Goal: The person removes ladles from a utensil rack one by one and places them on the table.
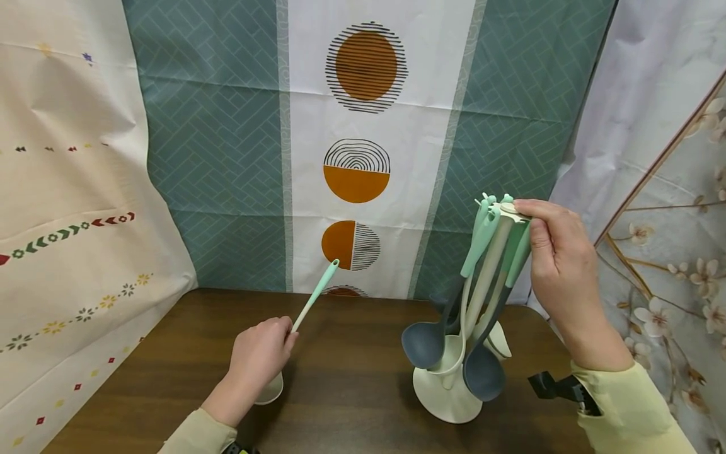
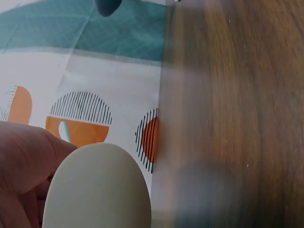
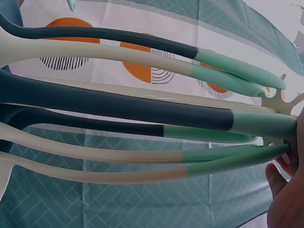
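My left hand (image 1: 258, 353) grips a cream spoon (image 1: 269, 389) by its shaft, mint-green handle end (image 1: 326, 277) tilted up and away. The spoon's smooth rounded head (image 2: 97, 187) fills the lower part of the left wrist view. On the right stands a cream utensil stand (image 1: 450, 403), hung with dark grey and cream utensils with mint handles. At its top, my right hand (image 1: 567, 277) holds the rim, index finger laid over the cap and thumb beside the handles. In the right wrist view, several utensil handles (image 3: 209, 133) run toward the hand (image 3: 287, 199).
Two dark grey ladles (image 1: 422, 345) hang on the stand's near side. The brown wooden table (image 1: 346, 378) meets a patterned teal and white cloth (image 1: 215, 145) at the back. A cream cloth (image 1: 68, 252) hangs at left, a floral one (image 1: 669, 265) at right.
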Motion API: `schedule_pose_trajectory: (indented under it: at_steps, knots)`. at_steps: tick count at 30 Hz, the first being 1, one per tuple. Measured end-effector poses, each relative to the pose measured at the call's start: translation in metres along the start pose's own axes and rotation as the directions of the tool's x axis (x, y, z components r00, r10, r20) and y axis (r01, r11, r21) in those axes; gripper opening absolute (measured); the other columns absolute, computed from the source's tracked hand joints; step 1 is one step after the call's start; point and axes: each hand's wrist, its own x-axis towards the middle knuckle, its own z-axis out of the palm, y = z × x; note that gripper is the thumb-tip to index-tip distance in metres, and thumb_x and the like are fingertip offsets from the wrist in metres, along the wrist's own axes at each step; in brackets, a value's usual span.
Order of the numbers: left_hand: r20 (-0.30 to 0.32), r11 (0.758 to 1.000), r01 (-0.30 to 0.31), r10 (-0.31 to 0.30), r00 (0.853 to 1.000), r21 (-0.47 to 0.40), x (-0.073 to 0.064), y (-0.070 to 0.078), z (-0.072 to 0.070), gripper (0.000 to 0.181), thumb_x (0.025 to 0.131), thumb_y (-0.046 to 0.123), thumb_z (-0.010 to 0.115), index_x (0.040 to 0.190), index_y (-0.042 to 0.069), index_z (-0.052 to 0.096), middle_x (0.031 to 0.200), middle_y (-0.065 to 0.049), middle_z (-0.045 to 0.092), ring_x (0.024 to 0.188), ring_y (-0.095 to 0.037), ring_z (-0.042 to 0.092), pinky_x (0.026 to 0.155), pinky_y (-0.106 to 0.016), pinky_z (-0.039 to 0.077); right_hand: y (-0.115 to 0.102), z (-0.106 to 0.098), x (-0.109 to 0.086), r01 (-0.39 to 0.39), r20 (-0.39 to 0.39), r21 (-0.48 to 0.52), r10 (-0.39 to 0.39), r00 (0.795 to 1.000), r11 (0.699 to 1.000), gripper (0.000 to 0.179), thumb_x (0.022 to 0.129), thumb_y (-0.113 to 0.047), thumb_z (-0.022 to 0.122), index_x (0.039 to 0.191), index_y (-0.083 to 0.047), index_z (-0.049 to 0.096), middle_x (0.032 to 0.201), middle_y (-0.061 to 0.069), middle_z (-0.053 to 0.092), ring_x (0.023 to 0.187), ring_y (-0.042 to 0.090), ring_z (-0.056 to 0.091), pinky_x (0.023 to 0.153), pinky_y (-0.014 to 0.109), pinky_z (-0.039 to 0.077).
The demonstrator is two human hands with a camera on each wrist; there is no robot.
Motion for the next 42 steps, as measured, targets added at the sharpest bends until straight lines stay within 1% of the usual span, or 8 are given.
schedule_pose_trajectory:
  at_steps: [5,9,13,20,27,36,39,42]
  knots:
    - [0.013,1.0,0.013,-0.013,1.0,0.009,0.002,-0.008,-0.001,0.021,0.094,0.015,0.088,0.085,0.012,0.069,0.065,0.003,0.05,0.052,-0.018,0.046,0.046,-0.038,0.042,0.0,-0.001,0.001,0.003,0.014,-0.002,-0.002,1.0,1.0,0.033,0.116,-0.008,0.051,0.14,-0.006,0.072,0.142,0.011,0.071,0.127,0.021,0.059,0.107,0.019,0.037]
    - [0.038,0.999,0.023,-0.024,0.999,0.026,0.001,-0.017,0.001,0.019,0.095,0.015,0.087,0.086,0.011,0.07,0.065,0.003,0.052,0.053,-0.018,0.047,0.047,-0.039,0.043,0.0,0.0,0.0,0.0,0.009,-0.006,0.0,1.0,1.0,0.032,0.115,-0.005,0.052,0.139,-0.007,0.073,0.141,0.011,0.072,0.127,0.026,0.06,0.107,0.019,0.037]
    - [0.058,0.998,0.027,-0.03,0.998,0.053,-0.003,-0.028,0.004,0.019,0.095,0.015,0.086,0.086,0.011,0.071,0.067,0.002,0.054,0.054,-0.019,0.052,0.047,-0.041,0.046,0.0,0.002,-0.001,0.002,0.007,-0.009,-0.002,1.0,1.0,0.032,0.114,-0.003,0.053,0.138,-0.006,0.073,0.139,0.013,0.072,0.126,0.029,0.061,0.107,0.019,0.037]
    - [0.101,0.994,0.05,-0.059,0.993,0.092,-0.002,-0.044,0.007,0.019,0.096,0.015,0.085,0.085,0.011,0.07,0.071,-0.002,0.054,0.055,-0.022,0.054,0.049,-0.043,0.048,0.0,-0.001,0.0,0.002,-0.001,0.003,-0.002,1.0,1.0,0.032,0.115,-0.008,0.052,0.139,-0.006,0.074,0.14,0.011,0.072,0.127,0.018,0.059,0.107,0.019,0.037]
    - [0.135,0.99,0.091,-0.106,0.985,0.108,-0.002,-0.062,0.008,0.021,0.097,0.015,0.084,0.084,0.01,0.069,0.068,-0.002,0.056,0.057,-0.026,0.058,0.05,-0.047,0.05,0.001,0.0,0.001,0.001,0.003,0.003,-0.001,1.0,1.0,0.032,0.115,-0.008,0.051,0.139,-0.004,0.073,0.141,0.012,0.072,0.127,0.014,0.058,0.107,0.019,0.037]
    - [0.178,0.985,0.112,-0.134,0.975,0.129,-0.002,-0.083,0.005,0.024,0.096,0.013,0.083,0.08,0.01,0.065,0.067,-0.003,0.059,0.057,-0.026,0.059,0.05,-0.049,0.051,-0.003,0.004,0.002,-0.001,-0.038,0.027,0.002,0.999,1.0,0.031,0.113,-0.003,0.053,0.134,0.0,0.075,0.136,0.016,0.074,0.125,0.005,0.057,0.106,0.018,0.037]
    - [0.193,0.984,0.112,-0.138,0.971,0.141,-0.004,-0.09,0.005,0.024,0.095,0.012,0.083,0.079,0.01,0.065,0.067,-0.003,0.059,0.056,-0.027,0.06,0.05,-0.05,0.051,-0.004,0.004,0.003,0.002,-0.043,0.035,-0.001,0.999,0.999,0.03,0.112,-0.003,0.053,0.133,0.001,0.075,0.135,0.017,0.074,0.126,0.002,0.056,0.107,0.018,0.038]
    - [0.201,0.982,0.109,-0.14,0.97,0.155,-0.005,-0.096,0.004,0.024,0.095,0.011,0.082,0.079,0.009,0.064,0.066,-0.004,0.059,0.056,-0.028,0.06,0.05,-0.051,0.052,-0.004,0.004,0.003,0.004,-0.05,0.036,-0.002,0.999,0.999,0.03,0.112,-0.003,0.053,0.132,0.002,0.075,0.133,0.019,0.074,0.124,-0.003,0.055,0.105,0.017,0.038]
